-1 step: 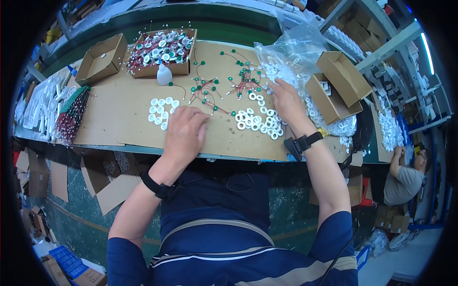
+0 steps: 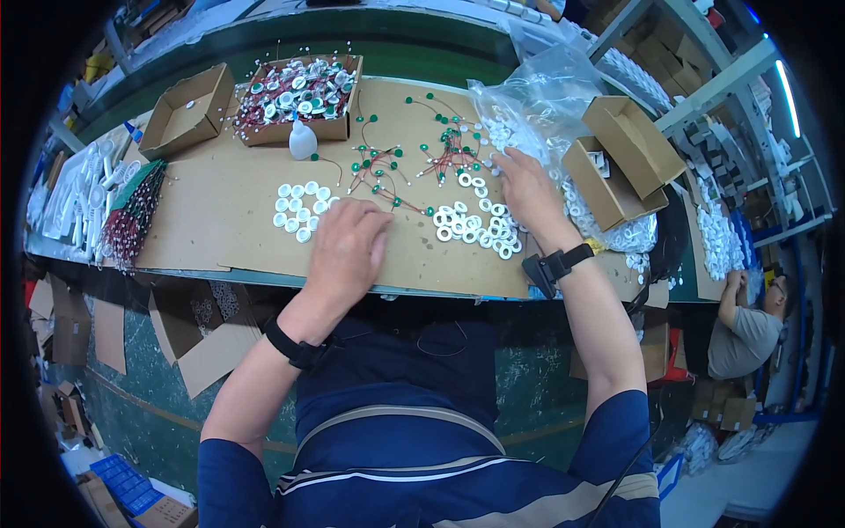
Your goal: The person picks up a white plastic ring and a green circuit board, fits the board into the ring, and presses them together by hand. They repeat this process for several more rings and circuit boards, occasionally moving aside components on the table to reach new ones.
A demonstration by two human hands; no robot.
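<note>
My left hand [image 2: 348,242] rests low over the cardboard, palm down, with its fingers curled together. Whatever those fingers may hold is hidden. Beside its fingertips lies a cluster of round white caps [image 2: 304,214], one of them partly covered by the hand. My right hand [image 2: 531,194] reaches to the small whitish discs [image 2: 495,158], fingers stretched forward and a little apart, fingertips at the discs. Left of that hand spreads a group of white rings [image 2: 475,233]. Green discs with red wires lie in two tangles, a left one [image 2: 377,165] and a right one [image 2: 453,145].
A carton heaped with wired discs [image 2: 304,92] and another open carton [image 2: 187,110] stand at the back. A white squeeze bottle [image 2: 303,140] is in front. At right are clear plastic bags [image 2: 559,88] and cardboard boxes [image 2: 616,176]. A person [image 2: 748,330] works at far right.
My left hand has shifted slightly right, uncovering more of a white cap beside it. My right hand has moved very slightly left over the small discs.
</note>
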